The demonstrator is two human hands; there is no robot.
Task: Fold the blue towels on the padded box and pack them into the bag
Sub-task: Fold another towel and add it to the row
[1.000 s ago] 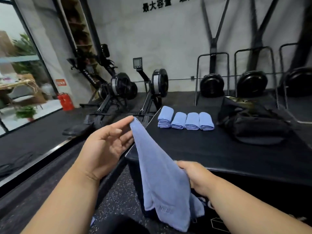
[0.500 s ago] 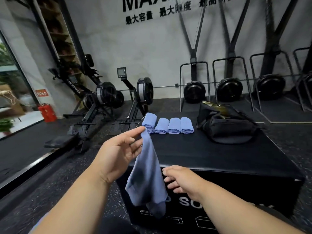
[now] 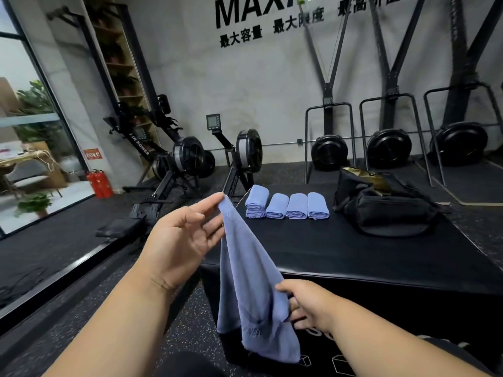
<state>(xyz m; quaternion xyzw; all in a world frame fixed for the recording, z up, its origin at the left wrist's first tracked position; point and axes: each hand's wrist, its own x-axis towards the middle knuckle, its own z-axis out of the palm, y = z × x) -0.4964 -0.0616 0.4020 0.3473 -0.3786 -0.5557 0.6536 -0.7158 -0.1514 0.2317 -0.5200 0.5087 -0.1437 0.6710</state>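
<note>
A loose blue towel point(image 3: 246, 281) hangs in front of the black padded box point(image 3: 340, 251). My left hand point(image 3: 182, 238) pinches its top corner between thumb and forefinger, the other fingers spread. My right hand point(image 3: 307, 306) grips the towel's lower right edge near the box's front. Several folded blue towels point(image 3: 287, 205) lie in a row at the box's far left, the leftmost one stacked on another. The black bag point(image 3: 381, 205) sits at the far right of the box, its top open.
Two rowing machines point(image 3: 187, 164) stand on the floor left of the box. Black exercise machines with metal frames point(image 3: 386, 148) line the back wall. A red fire extinguisher point(image 3: 99, 184) stands by the window at left. Speckled rubber floor lies below me.
The view has drawn back and lifted a little. My right hand has gone from touching the towel loosely to gripping its lower edge, and the towel hangs longer and more spread out.
</note>
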